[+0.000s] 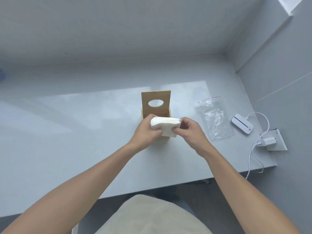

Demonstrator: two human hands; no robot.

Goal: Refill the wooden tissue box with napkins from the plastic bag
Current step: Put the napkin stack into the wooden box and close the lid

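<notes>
A wooden tissue box (pixel 168 112) stands on the white table (pixel 84 141), its lid (pixel 156 100) with an oval hole raised upright at the back. A white stack of napkins (pixel 164 125) is held just above the box's open top and covers most of it. My left hand (pixel 146 130) grips the stack's left side. My right hand (pixel 190 129) pinches its right edge. The clear plastic bag (pixel 213 119) with a red zip strip lies flat and looks empty, to the right of the box.
A white flat device (pixel 242 126) with a cable lies near the table's right edge. A white charger (pixel 268 141) sits plugged into a socket plate beside it. Walls close in behind and on the right.
</notes>
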